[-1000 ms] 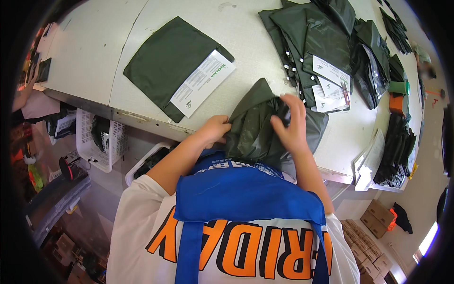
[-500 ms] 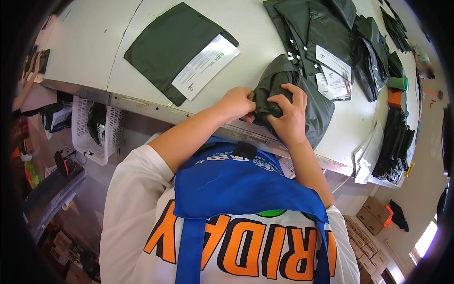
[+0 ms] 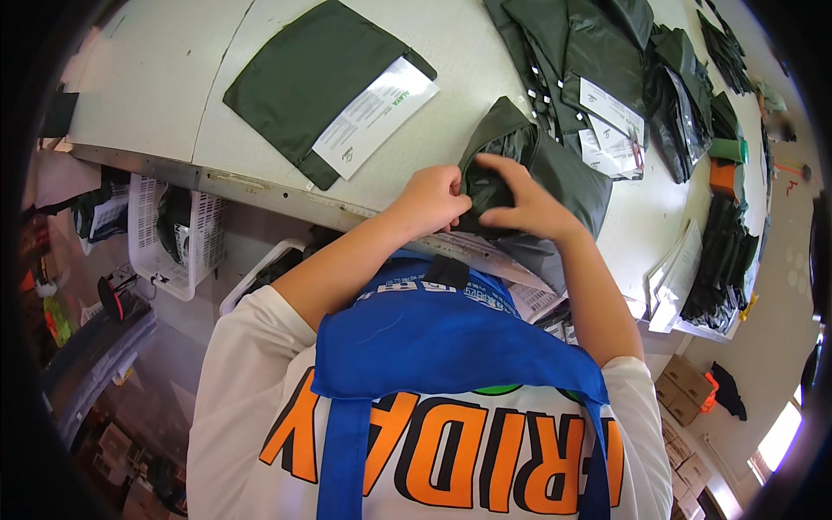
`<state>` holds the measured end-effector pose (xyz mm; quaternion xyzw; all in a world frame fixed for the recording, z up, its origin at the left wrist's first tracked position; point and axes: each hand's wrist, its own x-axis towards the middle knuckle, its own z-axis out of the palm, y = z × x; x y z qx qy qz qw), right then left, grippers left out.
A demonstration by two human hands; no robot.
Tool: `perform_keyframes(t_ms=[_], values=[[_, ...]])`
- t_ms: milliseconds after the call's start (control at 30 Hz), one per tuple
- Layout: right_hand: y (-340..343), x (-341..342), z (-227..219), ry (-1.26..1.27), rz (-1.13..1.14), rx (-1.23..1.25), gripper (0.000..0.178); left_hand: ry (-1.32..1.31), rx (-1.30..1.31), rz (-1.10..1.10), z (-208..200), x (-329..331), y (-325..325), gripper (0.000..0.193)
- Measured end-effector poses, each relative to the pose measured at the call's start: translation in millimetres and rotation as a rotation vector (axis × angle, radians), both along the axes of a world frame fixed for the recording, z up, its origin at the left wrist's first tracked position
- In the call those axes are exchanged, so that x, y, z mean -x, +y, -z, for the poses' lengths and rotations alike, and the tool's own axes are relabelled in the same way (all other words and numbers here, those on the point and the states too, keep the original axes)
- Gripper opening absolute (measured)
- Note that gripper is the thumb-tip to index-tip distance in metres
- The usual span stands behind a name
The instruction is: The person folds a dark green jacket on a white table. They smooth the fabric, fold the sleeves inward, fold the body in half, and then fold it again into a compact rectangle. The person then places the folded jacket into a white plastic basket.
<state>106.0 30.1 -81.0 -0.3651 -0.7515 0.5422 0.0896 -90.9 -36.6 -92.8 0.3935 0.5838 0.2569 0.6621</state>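
A dark green fabric pouch [image 3: 572, 173] lies at the table's near edge, its mouth gaping toward me and its inside in shadow. My left hand [image 3: 436, 201] is closed in a pinch on the left side of the pouch's rim. At the mouth, my right hand [image 3: 533, 206] has thumb and fingers spread apart, with the fingertips just inside the opening and nothing visible between them. Further left, a flat dark green pouch [image 3: 303, 78] lies with a white printed card [image 3: 374, 117] along its lower right side.
Dark green pouches [image 3: 598, 43] with white cards are piled at the far right. A stack of dark packets [image 3: 719, 269] and loose papers [image 3: 676, 269] sit at the right edge. Below the table on the left is a white basket [image 3: 204, 243].
My right hand has gone from gripping bunched dark fabric at the pouch's mouth to spread fingers. The bunched fabric has gone from the opening, which now gapes wider. My left hand still pinches the rim.
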Motion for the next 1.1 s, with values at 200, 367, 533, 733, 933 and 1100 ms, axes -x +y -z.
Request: perform_keyframes(t_ms=[200, 367, 533, 733, 933, 1100], values=[[-20, 8, -5, -0.2, 0.047, -0.445, 0.018, 0.013, -0.149, 0.038, 5, 0, -1, 0.017], [-31, 37, 29, -0.432, -0.046, -0.734, 0.028, 0.045, -0.225, 0.101, 5, 2, -4, 0.018], [-24, 17, 31, 0.133, 0.101, -0.317, 0.033, 0.101, -0.125, 0.17, 18, 13, -9, 0.02], [-27, 2, 14, -0.265, 0.097, -0.795, 0.037, 0.54, -0.549, -0.025, 25, 4, -23, 0.03], [-37, 23, 19, -0.546, -0.034, -0.83, 0.07, 0.524, -0.535, -0.195, 34, 2, 16, 0.017], [-31, 26, 37, -0.712, -0.169, -0.77, 0.062, 0.368, -0.61, -0.027, 23, -18, 27, 0.01]])
